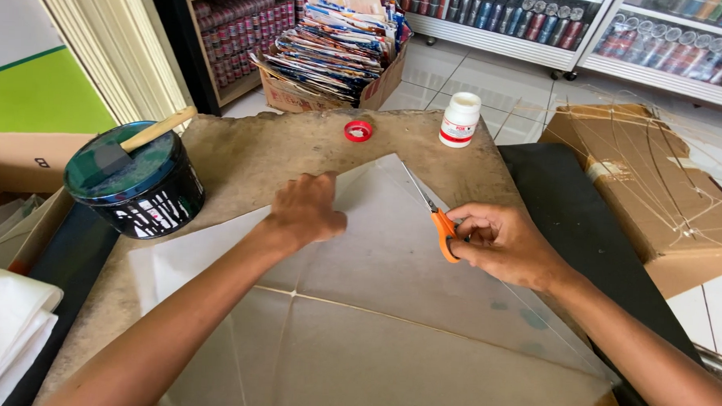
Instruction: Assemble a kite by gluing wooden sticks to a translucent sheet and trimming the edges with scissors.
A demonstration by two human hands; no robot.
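Observation:
A large sheet of thin translucent white paper [389,308] lies on a worn brown worktable [251,155], with thin stick spars crossing under it. My left hand [305,211] presses flat on the sheet near its upper part. My right hand [499,244] grips orange-handled scissors [434,217], their blades lying along the sheet's upper right edge and pointing away from me.
A black tub with a wooden-handled brush [134,175] stands at the table's left. A red cap [358,131] and a small white bottle [460,120] sit at the far edge. A cardboard box [657,189] with thin sticks lies right. A box of printed sheets [338,50] stands behind.

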